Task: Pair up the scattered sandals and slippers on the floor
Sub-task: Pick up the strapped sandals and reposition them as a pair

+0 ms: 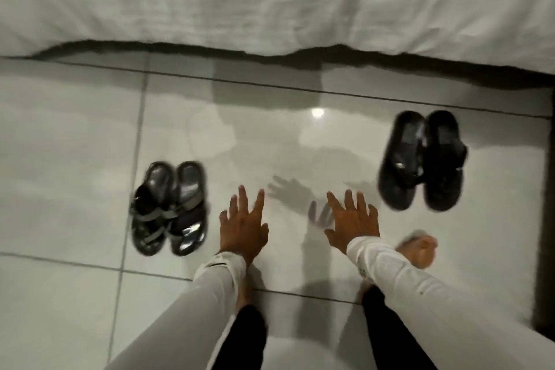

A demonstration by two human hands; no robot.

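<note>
At six o'clock, two arms in long white sleeves (420, 294) are reaching forward over black trouser legs (387, 330), with a bare foot (419, 251) showing blurred at about four o'clock beside the right forearm. The left hand (241, 227) is hovering palm down with fingers spread wide, holding nothing, and the right hand (353, 224) is doing the same just beside it, also empty. Both are casting shadows on the glossy pale grey tiled floor (75, 144). At nine o'clock, near the left hand, a pair of dark strapped sandals with shiny silvery footbeds (169, 209) is lying side by side, the two touching. At two o'clock, well apart from them, a pair of plain black slippers (422, 159) is lying together, edges touching. At twelve o'clock, a crumpled white bed sheet (270, 0) is hanging down to the floor.
</note>
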